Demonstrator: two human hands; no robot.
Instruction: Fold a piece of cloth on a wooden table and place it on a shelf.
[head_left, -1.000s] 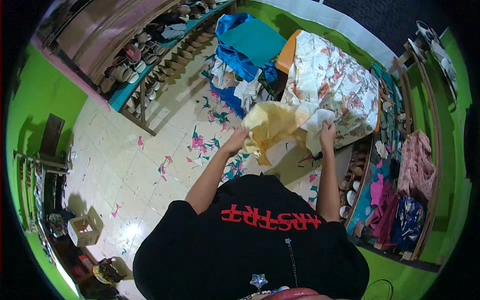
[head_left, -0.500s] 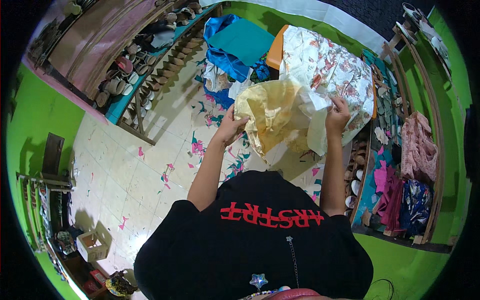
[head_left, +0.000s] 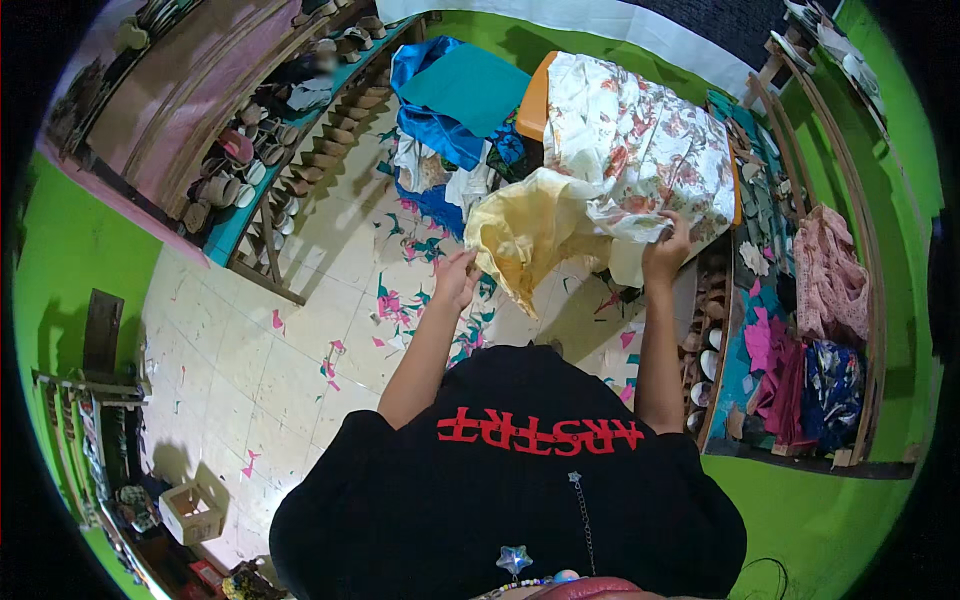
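A yellow, partly see-through cloth [head_left: 530,235] hangs loosely between my hands, with a whitish part toward its right end. My left hand [head_left: 457,280] pinches its left edge with the fingertips. At the other end, my right hand [head_left: 668,250] is closed on the whitish part, near the front edge of the table. Just beyond lies a white cloth with a floral print [head_left: 640,130], spread over an orange table [head_left: 535,98]. The yellow cloth hides part of the table's front.
Left of the table is a pile of teal fabric [head_left: 465,90] and shiny blue fabric [head_left: 415,65]. Shoe racks [head_left: 275,170] stand along the left. A shelf on the right holds pink lace cloth [head_left: 833,270] and fabric scraps. Pink and teal offcuts litter the tiled floor [head_left: 300,350].
The left hand has gone slightly left and down, its hold shifting to the cloth's very edge. My right hand has lowered a little, and the cloth's whitish part has dropped and folded.
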